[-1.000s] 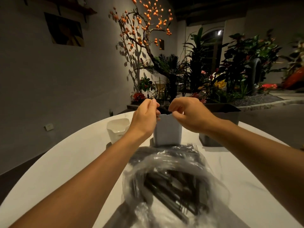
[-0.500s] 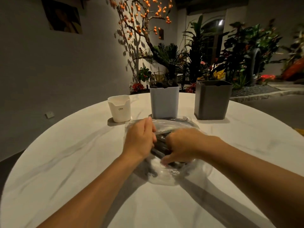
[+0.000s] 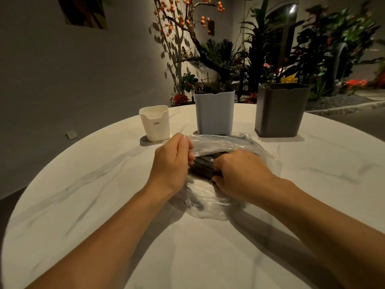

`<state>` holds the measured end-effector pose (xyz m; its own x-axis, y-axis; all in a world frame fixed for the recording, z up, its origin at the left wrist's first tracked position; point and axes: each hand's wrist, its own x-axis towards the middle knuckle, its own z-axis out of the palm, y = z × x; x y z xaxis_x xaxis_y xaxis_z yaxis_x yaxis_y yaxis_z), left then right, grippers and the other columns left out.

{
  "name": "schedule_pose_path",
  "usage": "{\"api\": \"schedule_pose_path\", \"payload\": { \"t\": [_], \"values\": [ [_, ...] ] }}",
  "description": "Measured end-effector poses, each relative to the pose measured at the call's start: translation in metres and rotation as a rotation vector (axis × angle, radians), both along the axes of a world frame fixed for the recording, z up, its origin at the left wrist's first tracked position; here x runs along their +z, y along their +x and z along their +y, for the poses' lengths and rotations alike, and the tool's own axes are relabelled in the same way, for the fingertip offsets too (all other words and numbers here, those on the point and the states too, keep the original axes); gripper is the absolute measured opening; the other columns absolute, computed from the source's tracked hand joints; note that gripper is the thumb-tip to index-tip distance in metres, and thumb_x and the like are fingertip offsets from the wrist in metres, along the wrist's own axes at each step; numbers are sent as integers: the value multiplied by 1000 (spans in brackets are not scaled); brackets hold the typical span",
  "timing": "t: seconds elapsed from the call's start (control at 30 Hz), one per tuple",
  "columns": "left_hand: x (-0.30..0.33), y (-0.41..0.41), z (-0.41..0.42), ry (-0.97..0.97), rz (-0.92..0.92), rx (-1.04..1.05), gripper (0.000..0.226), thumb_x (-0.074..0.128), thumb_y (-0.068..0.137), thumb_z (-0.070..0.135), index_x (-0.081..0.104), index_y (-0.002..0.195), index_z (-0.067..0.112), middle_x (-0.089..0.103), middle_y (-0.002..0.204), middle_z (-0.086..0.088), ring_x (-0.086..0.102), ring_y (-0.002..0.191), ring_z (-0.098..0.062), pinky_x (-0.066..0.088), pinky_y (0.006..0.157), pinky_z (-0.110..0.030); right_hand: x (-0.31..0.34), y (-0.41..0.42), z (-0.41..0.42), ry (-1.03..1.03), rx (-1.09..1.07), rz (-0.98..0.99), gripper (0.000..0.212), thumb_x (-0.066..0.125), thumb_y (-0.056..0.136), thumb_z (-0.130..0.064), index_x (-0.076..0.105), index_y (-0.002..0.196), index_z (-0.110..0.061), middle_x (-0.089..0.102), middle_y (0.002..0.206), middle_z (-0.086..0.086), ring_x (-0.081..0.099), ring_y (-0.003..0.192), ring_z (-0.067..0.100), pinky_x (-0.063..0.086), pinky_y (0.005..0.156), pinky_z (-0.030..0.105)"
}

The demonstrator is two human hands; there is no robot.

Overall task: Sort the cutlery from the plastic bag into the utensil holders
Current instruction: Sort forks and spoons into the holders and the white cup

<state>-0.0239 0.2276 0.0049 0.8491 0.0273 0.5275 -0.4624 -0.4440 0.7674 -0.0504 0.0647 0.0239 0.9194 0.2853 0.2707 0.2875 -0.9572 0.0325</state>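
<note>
On the round white marble table point(image 3: 87, 205) a clear plastic bag point(image 3: 220, 142) lies in the middle, and both hands are at its opening. The left hand point(image 3: 170, 163) holds the left edge of the bag with curled fingers, though the fingertips are hidden behind the hand. The right hand point(image 3: 239, 174) is curled over a bundle of black cutlery point(image 3: 203, 167) and seems to grip it; its fingers are partly covered by the crumpled film, so the hold is hard to judge. Only a short dark part of the cutlery shows between the two hands.

Far behind the bag stand three utensil holders: a low white holder point(image 3: 155, 124) on the left, a tall light grey holder point(image 3: 214, 113) in the middle, just beyond the bag, and a dark grey holder point(image 3: 280, 110) on the right. The insides of the two taller holders are hard to make out from here.
</note>
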Motion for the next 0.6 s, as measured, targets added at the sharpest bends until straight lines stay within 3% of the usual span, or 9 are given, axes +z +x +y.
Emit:
{"api": "schedule_pose_path", "payload": {
  "t": [0.13,0.23,0.3,0.47,0.6],
  "values": [
    [-1,-2,4,201,-36,-36,19,46,103,13,61,101,24,66,95,4,61,93,-12,56,88,-39,-5,-2,-1,48,61,-25,24,63,91,-38,60,109,-23,65,99,-1,46,85,18,36,74,30],
    [-5,-6,5,593,13,-152,40,60,94,12,56,128,32,58,126,10,50,119,-10,45,107,-36,-9,-2,-2,121,106,-57,34,58,97,-42,55,124,-23,67,112,-1,58,98,20,47,90,33],
    [-6,-9,2,725,38,-165,44,64,93,18,53,133,32,54,132,9,46,124,-11,41,110,-36,-10,-2,-2,172,138,-87,34,57,98,-43,57,128,-26,70,110,-1,64,98,22,53,91,39],
    [0,-16,2,729,1,-94,37,54,101,21,52,136,32,56,135,7,49,124,-12,35,108,-24,-12,1,-3,280,189,-144,26,53,100,-41,54,120,-25,69,107,0,65,93,23,57,82,41],
    [3,-18,2,695,-8,-89,30,44,105,25,53,132,35,59,130,8,53,118,-9,38,104,-22,-10,-1,-7,618,298,-88,34,55,91,-53,53,111,-26,70,102,-7,67,91,11,60,82,32]
  ]
}}
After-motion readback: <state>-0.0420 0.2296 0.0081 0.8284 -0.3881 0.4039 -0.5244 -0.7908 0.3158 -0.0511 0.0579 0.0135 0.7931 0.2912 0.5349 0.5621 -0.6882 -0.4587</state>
